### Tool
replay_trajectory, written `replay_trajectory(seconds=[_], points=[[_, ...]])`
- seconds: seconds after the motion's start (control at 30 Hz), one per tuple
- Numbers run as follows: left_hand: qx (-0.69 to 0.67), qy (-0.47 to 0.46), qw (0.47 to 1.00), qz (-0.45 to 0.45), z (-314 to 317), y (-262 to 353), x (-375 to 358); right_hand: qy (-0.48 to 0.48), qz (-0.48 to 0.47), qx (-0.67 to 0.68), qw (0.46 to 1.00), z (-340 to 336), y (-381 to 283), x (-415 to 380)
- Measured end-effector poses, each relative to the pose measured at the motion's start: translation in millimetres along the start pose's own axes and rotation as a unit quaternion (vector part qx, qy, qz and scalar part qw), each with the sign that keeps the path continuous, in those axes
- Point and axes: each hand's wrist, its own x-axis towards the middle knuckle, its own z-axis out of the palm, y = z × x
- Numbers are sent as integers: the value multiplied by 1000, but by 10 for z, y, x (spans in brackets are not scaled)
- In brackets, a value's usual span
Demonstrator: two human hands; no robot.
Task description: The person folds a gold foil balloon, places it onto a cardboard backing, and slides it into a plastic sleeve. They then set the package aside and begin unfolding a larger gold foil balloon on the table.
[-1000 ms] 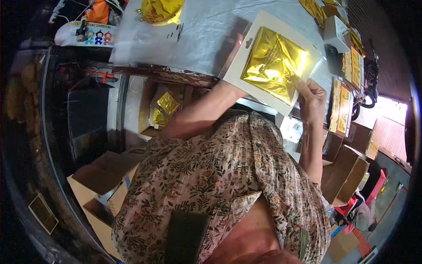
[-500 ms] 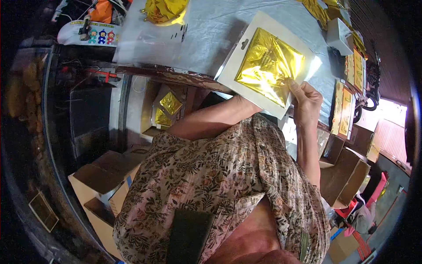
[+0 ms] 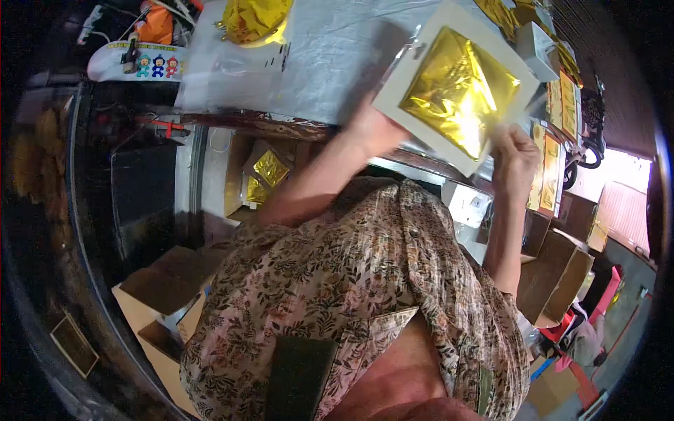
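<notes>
A flat white card with a shiny gold foil packet [image 3: 460, 91] on its front is held up, tilted, above the table edge. My right hand [image 3: 516, 158] pinches the card at its lower right corner. On the card's lower left side is my left hand [image 3: 379, 130], blurred by motion, its fingers partly hidden behind the card. Another gold foil piece [image 3: 256, 19] lies on the plastic-covered table [image 3: 323, 63] at the upper left.
Orange-and-yellow printed packs [image 3: 547, 168] and a white box [image 3: 536, 50] stand at the table's right side. Below the table edge, an open cardboard box holds gold packets [image 3: 271, 168]. More cardboard boxes stand at lower left [image 3: 168, 281] and right [image 3: 554, 281].
The card has moved up and to the right with my right hand. My left hand, earlier behind the card, now shows more at its left edge.
</notes>
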Motion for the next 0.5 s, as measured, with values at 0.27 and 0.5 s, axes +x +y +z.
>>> replay_trajectory(seconds=[0.27, 0.5], points=[[527, -60, 829, 176, 190, 430, -188, -35, 2, -84, 996, -473, 3, 87], [672, -71, 736, 43, 221, 515, -280, -50, -10, -56, 997, -678, 28, 119]])
